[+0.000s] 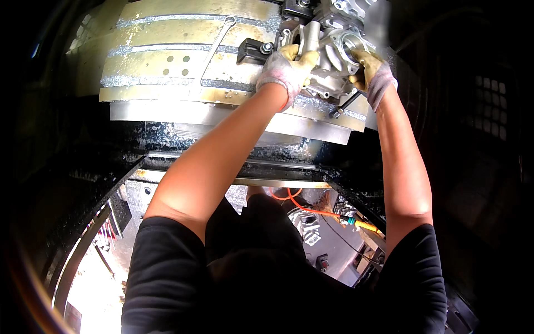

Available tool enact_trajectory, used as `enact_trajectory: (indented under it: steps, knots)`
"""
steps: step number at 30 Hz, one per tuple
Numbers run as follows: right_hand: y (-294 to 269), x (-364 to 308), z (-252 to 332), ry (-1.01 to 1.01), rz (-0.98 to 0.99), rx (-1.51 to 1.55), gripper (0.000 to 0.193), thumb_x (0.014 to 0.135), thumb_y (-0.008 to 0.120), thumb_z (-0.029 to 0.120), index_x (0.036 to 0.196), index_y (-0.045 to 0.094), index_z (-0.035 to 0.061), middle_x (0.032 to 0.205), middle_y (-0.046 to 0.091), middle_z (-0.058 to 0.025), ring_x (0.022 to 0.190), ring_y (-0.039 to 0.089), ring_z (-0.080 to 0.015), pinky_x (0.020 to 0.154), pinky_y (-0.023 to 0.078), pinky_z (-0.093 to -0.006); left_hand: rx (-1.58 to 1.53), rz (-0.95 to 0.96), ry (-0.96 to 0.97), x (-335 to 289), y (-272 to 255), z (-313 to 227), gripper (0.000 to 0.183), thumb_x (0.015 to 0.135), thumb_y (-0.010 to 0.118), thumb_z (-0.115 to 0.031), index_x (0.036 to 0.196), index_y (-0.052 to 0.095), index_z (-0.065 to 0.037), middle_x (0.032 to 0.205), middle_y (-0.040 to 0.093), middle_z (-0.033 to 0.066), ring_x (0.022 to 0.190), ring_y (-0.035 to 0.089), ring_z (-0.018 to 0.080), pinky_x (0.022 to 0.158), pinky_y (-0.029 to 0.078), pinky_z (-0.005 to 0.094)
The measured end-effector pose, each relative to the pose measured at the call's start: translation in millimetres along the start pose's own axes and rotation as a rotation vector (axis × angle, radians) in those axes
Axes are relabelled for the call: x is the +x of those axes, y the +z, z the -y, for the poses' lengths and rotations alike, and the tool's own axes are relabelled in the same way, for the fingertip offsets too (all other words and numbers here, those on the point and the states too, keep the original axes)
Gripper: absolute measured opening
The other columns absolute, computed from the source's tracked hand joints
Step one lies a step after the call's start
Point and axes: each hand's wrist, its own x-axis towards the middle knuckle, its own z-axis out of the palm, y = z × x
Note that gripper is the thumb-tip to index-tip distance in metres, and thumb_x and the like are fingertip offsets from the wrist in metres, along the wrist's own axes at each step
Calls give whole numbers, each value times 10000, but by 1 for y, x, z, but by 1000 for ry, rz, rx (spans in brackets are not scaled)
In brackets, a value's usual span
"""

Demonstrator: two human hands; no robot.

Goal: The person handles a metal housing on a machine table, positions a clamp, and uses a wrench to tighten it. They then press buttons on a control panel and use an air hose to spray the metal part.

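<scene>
Head view: left hand (285,67) and right hand (375,72), each grip pinching a silvery, lumpy casting (332,60) with round bore (350,42).

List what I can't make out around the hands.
All in the head view:
Left hand: palm hidden by its gloved back.
Metal casting: underside hidden by its upper body.
Wrench: lower end washed out by glare.
Grey shape, upper right: too blurred to identify.
Upper black block: cut off by top edge.
</scene>
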Motion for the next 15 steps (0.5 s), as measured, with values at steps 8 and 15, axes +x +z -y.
enact_trajectory:
  steps: [8, 15]
  knots:
    - [12, -12, 4, 184, -120, 136, 659, 935, 653, 453, 1410, 522, 15, 1092, 651, -131, 597, 648, -210, 475, 506, -328, 49, -20, -38, -23, -3, -20, 547, 925, 729, -363, 1320, 629, 2, 1012, 738, 79, 664, 645, 115, 561, 511, 266]
    - [-5, 38, -57, 210, 160, 255, 605, 1050, 333, 508, 1523, 399, 137, 1422, 560, -98, 1246, 503, -239, 1029, 421, -565, 277, -45, -36, -16, 5, -24, 539, 933, 691, -394, 1331, 654, -32, 997, 711, 90, 748, 684, 137, 619, 584, 279]
